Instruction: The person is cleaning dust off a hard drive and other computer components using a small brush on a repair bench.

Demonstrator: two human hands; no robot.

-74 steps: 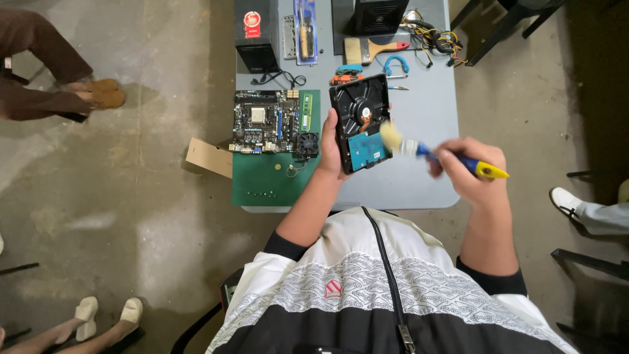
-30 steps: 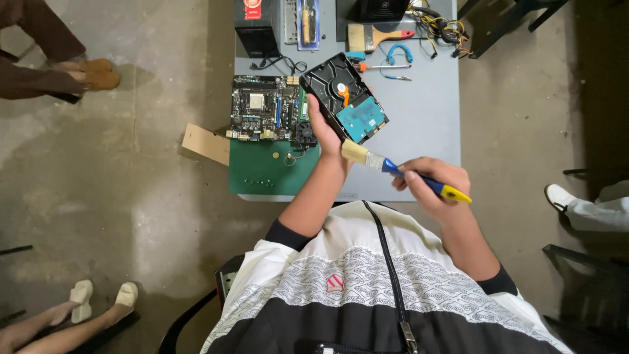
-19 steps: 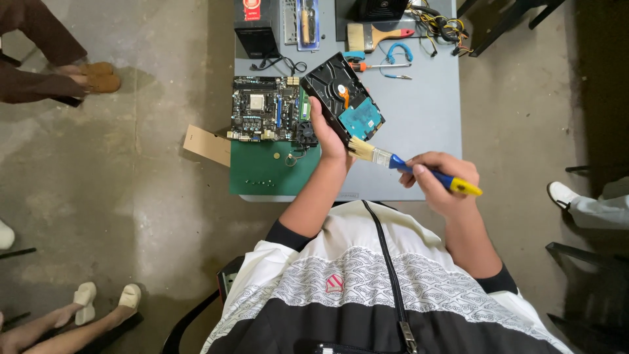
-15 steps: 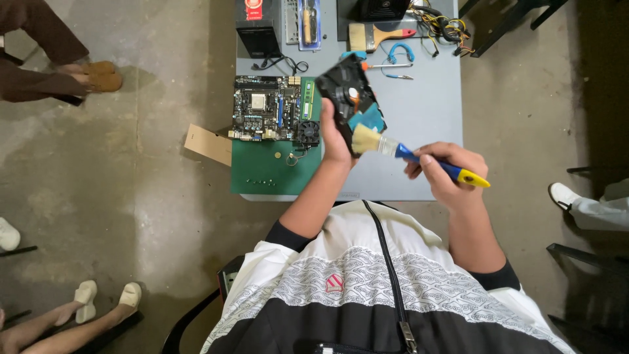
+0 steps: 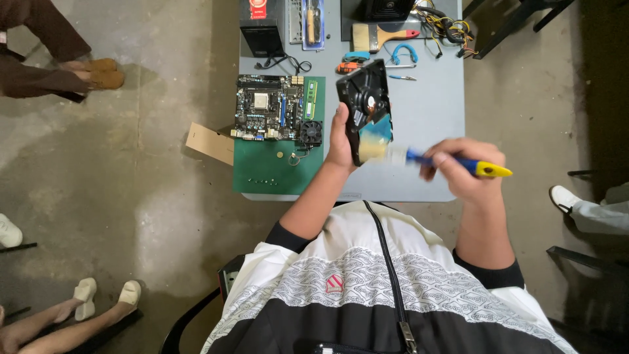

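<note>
My left hand (image 5: pixel 341 141) grips a black hard drive (image 5: pixel 364 105) with a blue circuit board, tilted up on edge above the grey table (image 5: pixel 429 118). My right hand (image 5: pixel 466 169) holds a small paintbrush (image 5: pixel 426 157) by its blue and yellow handle. The pale bristles rest against the drive's lower blue part, just right of my left hand.
A motherboard (image 5: pixel 275 108) lies on a green mat (image 5: pixel 275 167) at the table's left. At the far edge sit a black box (image 5: pixel 262 29), a wide brush (image 5: pixel 380 36), screwdrivers and cables (image 5: pixel 445 29). Other people's feet (image 5: pixel 98 72) stand on the concrete floor around.
The hard drive has been turned more on edge. The brush has stroked back and forth across its blue board and now sits at its lower end.
</note>
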